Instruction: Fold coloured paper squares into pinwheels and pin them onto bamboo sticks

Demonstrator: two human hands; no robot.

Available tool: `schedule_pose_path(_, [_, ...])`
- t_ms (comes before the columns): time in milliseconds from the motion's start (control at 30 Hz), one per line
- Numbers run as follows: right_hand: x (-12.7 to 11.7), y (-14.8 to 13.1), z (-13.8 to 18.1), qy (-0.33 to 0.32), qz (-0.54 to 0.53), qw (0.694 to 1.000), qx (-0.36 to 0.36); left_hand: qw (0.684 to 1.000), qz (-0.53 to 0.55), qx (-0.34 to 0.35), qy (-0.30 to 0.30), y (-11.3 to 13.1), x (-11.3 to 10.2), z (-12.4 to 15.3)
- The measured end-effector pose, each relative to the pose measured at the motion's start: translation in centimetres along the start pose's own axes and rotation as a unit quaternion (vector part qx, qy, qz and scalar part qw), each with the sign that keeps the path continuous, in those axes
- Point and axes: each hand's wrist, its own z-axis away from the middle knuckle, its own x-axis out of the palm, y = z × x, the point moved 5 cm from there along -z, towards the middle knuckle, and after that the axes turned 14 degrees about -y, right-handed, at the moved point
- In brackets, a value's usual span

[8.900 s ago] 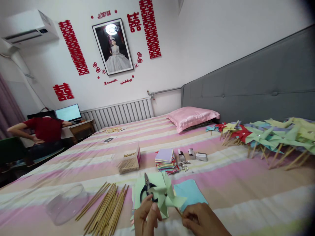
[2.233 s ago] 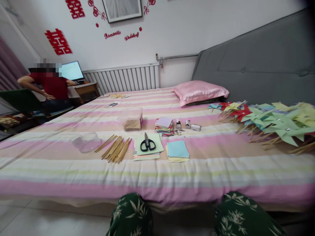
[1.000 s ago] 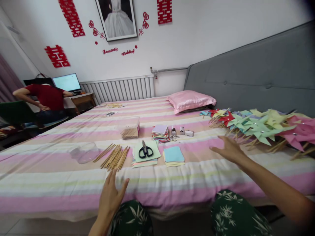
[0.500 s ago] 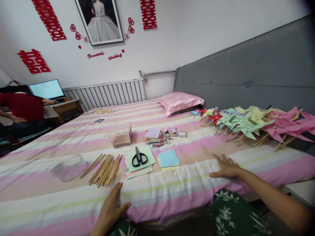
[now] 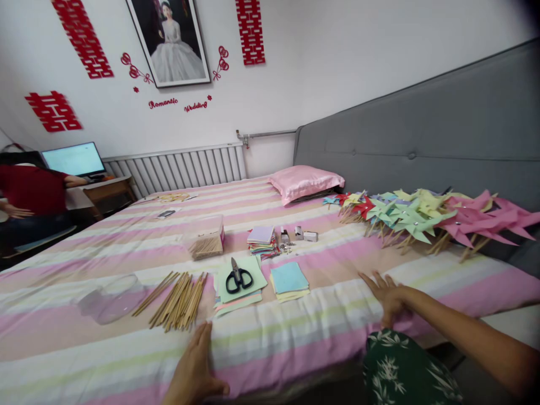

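Observation:
My left hand [image 5: 194, 371] lies flat and open on the striped bedspread [image 5: 295, 337] near the front edge, just below a bundle of wooden sticks [image 5: 177, 292]. My right hand [image 5: 387, 293] rests open on the bed's edge, fingers spread, right of a blue paper stack [image 5: 288, 279]. Black scissors [image 5: 238, 277] lie on green paper sheets between the sticks and the blue stack. Neither hand holds anything. Many paper pinwheels [image 5: 422, 216] are piled at the right by the headboard.
A clear plastic container [image 5: 110, 290] lies left of the sticks. Further back are a box of sticks [image 5: 206, 243], a coloured paper stack [image 5: 260, 238], small metal parts [image 5: 295, 234] and a pink pillow [image 5: 305, 181]. Another person in red [image 5: 29, 194] sits at a desk, far left.
Both hands have slid a little along the bed's edge, staying flat and open. The view has shifted slightly; my knees have moved closer under the bed edge.

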Motion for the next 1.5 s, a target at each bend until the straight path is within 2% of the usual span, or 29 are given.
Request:
schedule_pose_path(133, [0.1, -0.4, -0.1, -0.005, 0.009, 1.0, 0.019, 1.0, -0.022, -0.008, -0.008, 0.3, 0.6, 0.1])
schedule_pose_path(367, [0.2, -0.6, 1.2, 0.031, 0.013, 0.999, 0.005, 0.997, -0.075, -0.022, -0.012, 0.4, 1.4, 0.2])
schedule_pose_path(767, [0.4, -0.2, 0.8, 0.046, 0.004, 0.999, -0.017, 0.997, -0.066, -0.032, -0.02, 1.0, 0.9, 0.8])
schedule_pose_path(1267, [0.5, -0.4, 0.9, 0.047, -0.006, 0.999, -0.009, 0.997, -0.072, -0.029, -0.024, 1.0, 0.8, 0.6])
schedule_pose_path(1500, [0.4, -0.6, 1.4, 0.071, -0.002, 0.997, -0.004, 0.996, -0.088, -0.025, -0.005, 0.8, 1.1, 0.5])
